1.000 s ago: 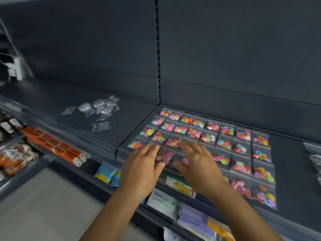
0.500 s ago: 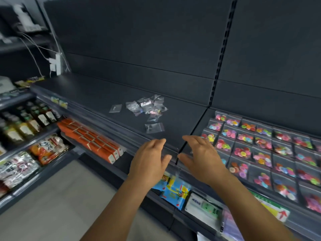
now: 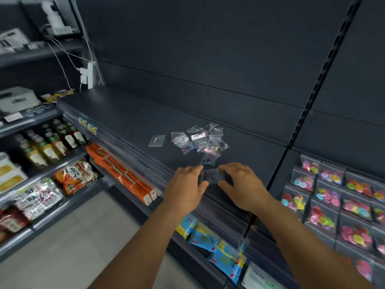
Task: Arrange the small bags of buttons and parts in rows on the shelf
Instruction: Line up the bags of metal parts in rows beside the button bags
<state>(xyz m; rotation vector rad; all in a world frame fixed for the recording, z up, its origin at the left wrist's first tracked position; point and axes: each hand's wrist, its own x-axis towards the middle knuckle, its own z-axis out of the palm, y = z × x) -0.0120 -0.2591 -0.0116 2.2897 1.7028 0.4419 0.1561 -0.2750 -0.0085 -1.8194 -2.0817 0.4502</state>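
Two hands are seen low over the front edge of a dark grey shelf (image 3: 129,119), with one small clear bag (image 3: 210,176) lying between them. The left hand (image 3: 187,189) is placed at the bag's left edge, its fingers curled down toward the shelf; the right hand (image 3: 242,184) is placed at the bag's right edge, fingers likewise bent. The fingertips of both hands are blurred and partly hidden behind the knuckles, so it cannot be told whether the bag is pinched or only touched.

Just behind the hands, a loose heap of small clear parts bags (image 3: 203,140) is spread on the shelf, one of them trailing toward the hands. A single clear bag (image 3: 156,140) is set apart to the left of the heap.

On the adjoining shelf section to the right, bags of coloured buttons (image 3: 333,197) are laid flat in close rows, edge to edge.

Below the shelf's front rail, orange boxes (image 3: 123,174) are lined up in a row, and blue packets (image 3: 210,240) are seen on a lower level. Bottles (image 3: 48,147) and snack packets (image 3: 74,174) are stocked on the shelving at far left, and a white power strip (image 3: 88,75) with cables is fixed at the shelf's upper left corner.
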